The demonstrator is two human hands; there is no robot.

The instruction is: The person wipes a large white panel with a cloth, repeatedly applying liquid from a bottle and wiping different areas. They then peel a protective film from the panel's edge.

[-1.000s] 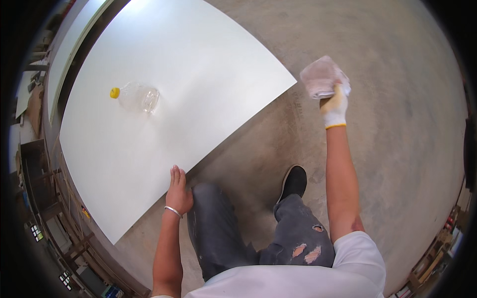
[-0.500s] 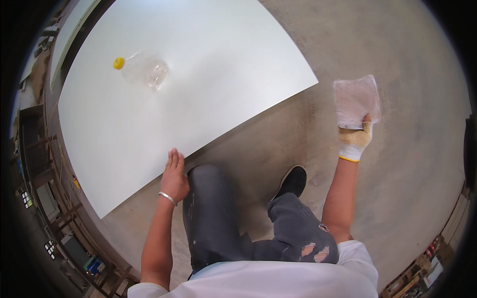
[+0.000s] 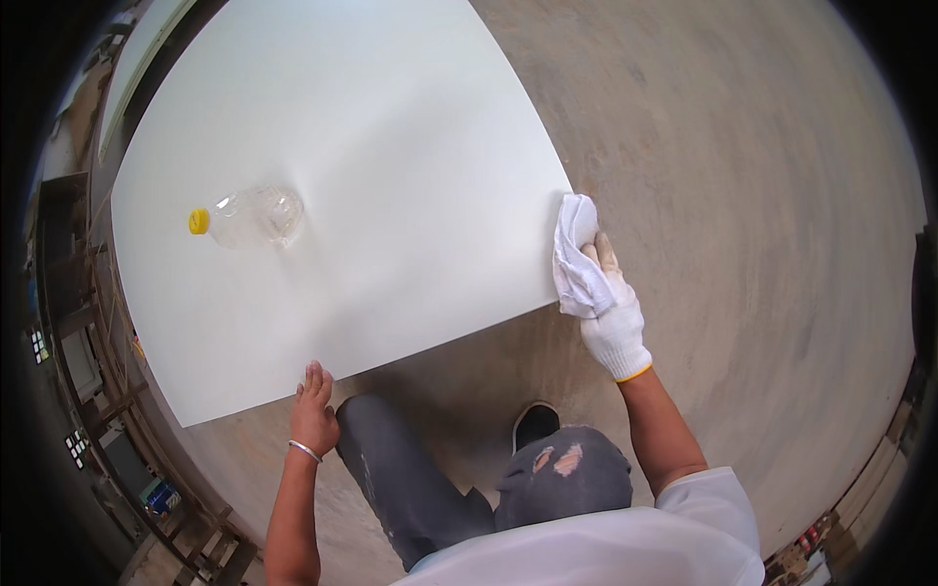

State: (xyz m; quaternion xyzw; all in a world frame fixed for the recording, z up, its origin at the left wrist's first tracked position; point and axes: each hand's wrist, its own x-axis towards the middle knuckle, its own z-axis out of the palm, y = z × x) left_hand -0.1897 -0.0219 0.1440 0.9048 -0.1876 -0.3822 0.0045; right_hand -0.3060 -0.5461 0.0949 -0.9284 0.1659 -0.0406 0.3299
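Note:
A large white panel (image 3: pixel 420 254) spreads across the left and middle of the head view. My bare left hand (image 3: pixel 315 410), with a bangle at the wrist, lies on the panel's near edge, its fingers stretched out and holding nothing. At the panel's right edge, close to the near corner, my right hand (image 3: pixel 616 327) wears a white knitted glove with fingers exposed. It grips a folded white cloth (image 3: pixel 575 259), which is pressed along that edge. A clear plastic bottle (image 3: pixel 259 215) with a yellow cap (image 3: pixel 198 221) lies on its side on the panel.
Bare concrete floor (image 3: pixel 762 244) stretches to the right of the panel. My bent knees (image 3: pixel 391 459) are close to its near edge. Dark frames and racks (image 3: pixel 107 420) line the far left; assorted wooden pieces (image 3: pixel 860 508) lie at the lower right.
My right hand has swung left from over the floor, bringing the cloth onto the panel's right edge. The cloth was spread flat and now looks bunched. My left hand stays by the near edge.

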